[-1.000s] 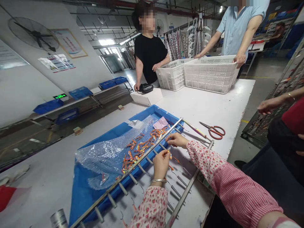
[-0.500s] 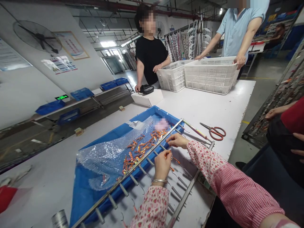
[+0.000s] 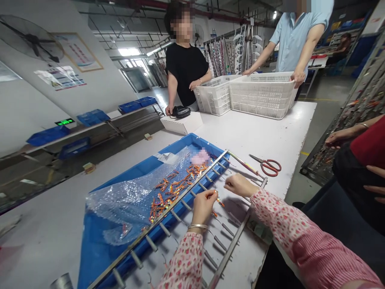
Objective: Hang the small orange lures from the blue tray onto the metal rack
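Observation:
My left hand (image 3: 203, 206), with a bangle at its wrist, pinches a small orange piece (image 3: 217, 197) over the metal rack (image 3: 172, 205). To its right, my right hand (image 3: 240, 185) hovers over the rack with curled fingers; what they hold, if anything, is too small to make out. The rack has pegs and thin wire hooks, and its upper rail lies across a blue tray (image 3: 120, 168). Many orange pieces (image 3: 168, 196) lie on bubble wrap (image 3: 126, 200) in the tray.
Red-handled scissors (image 3: 270, 167) lie right of the rack. White baskets (image 3: 261, 96) and a white box (image 3: 183, 123) stand at the table's far end, beside two people. Another person's hands show at the right edge. A metal can (image 3: 62, 281) is at lower left.
My right hand has moved right and down, away from my left hand and the rack's upper rail. My left hand stays pinched near the same hook. The view has shifted slightly.

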Demonstrator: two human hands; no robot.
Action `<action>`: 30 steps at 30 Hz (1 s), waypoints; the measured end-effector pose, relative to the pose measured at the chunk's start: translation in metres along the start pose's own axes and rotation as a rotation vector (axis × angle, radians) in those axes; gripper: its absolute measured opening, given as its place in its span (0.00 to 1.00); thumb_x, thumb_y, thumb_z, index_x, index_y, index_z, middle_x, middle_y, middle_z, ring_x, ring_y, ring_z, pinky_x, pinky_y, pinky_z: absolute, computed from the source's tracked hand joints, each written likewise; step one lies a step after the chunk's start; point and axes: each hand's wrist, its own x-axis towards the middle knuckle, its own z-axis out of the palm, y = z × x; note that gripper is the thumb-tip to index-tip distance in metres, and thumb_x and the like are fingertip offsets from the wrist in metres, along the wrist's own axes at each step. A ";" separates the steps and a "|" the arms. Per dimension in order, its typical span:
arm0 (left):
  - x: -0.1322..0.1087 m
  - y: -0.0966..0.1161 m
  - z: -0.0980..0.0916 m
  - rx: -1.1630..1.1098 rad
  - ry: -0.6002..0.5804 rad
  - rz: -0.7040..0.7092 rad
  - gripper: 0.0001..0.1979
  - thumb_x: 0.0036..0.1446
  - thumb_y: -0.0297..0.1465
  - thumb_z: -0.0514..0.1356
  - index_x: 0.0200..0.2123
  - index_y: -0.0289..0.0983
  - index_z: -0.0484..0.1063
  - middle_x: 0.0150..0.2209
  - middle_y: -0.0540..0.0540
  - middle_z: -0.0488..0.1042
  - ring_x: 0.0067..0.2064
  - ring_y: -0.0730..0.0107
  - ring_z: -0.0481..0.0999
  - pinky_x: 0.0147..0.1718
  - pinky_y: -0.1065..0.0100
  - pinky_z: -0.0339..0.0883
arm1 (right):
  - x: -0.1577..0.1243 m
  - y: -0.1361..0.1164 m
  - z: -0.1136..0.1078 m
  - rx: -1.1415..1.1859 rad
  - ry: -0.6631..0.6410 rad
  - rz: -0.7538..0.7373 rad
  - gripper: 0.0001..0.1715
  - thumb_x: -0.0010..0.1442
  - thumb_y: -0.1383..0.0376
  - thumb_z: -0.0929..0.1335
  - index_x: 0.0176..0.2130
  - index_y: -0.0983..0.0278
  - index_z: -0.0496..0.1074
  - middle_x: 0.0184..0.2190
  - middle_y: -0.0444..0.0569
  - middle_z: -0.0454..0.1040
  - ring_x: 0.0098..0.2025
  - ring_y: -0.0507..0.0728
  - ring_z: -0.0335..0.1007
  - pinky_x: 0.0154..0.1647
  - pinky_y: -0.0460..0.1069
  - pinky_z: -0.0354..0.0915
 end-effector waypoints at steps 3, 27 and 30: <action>0.003 0.006 0.006 0.033 -0.034 0.021 0.13 0.48 0.36 0.55 0.25 0.34 0.75 0.24 0.48 0.74 0.28 0.69 0.69 0.29 0.71 0.58 | -0.039 0.010 0.007 -0.167 -0.220 0.041 0.07 0.50 0.64 0.68 0.27 0.66 0.76 0.21 0.52 0.73 0.27 0.56 0.69 0.28 0.47 0.57; -0.008 0.014 0.027 0.312 -0.045 0.110 0.12 0.52 0.32 0.53 0.22 0.37 0.72 0.21 0.50 0.72 0.25 0.74 0.66 0.26 0.73 0.52 | -0.071 0.015 0.036 0.222 0.043 0.122 0.05 0.50 0.66 0.69 0.31 0.65 0.72 0.21 0.42 0.70 0.24 0.49 0.62 0.27 0.43 0.53; -0.004 0.014 0.026 0.253 -0.018 0.070 0.11 0.51 0.35 0.55 0.24 0.37 0.74 0.21 0.50 0.72 0.25 0.73 0.67 0.28 0.72 0.54 | -0.070 0.017 0.030 0.211 -0.031 0.098 0.06 0.54 0.65 0.67 0.34 0.65 0.73 0.23 0.43 0.72 0.25 0.49 0.64 0.27 0.43 0.54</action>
